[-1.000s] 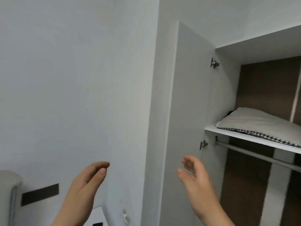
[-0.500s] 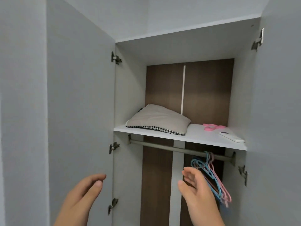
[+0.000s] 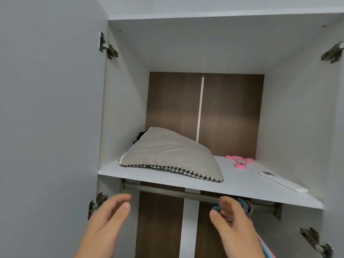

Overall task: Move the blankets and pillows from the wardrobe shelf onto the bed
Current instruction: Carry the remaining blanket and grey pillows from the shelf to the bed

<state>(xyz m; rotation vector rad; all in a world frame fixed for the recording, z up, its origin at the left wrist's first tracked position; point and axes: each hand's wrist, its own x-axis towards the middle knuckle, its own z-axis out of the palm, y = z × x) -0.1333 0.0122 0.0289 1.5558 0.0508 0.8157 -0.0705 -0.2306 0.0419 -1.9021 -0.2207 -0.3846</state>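
Both hands are raised in front of the open wardrobe, below the white shelf [image 3: 232, 185] and empty — the left hand [image 3: 108, 222] with palm turned inward, fingers loosely spread and slightly curled, the right hand [image 3: 232, 220] mirroring it with fingers apart, held in front of the hanging rail [image 3: 176, 192] and the coloured hangers [image 3: 243, 204]. The beige pillow [image 3: 167, 155] with a houndstooth underside lies on the left part of the shelf, touched by neither hand, something dark tucked behind its back corner. Further right on the shelf sit pink plastic pieces [image 3: 240, 162] and — near the front edge — a white remote control [image 3: 283, 181].
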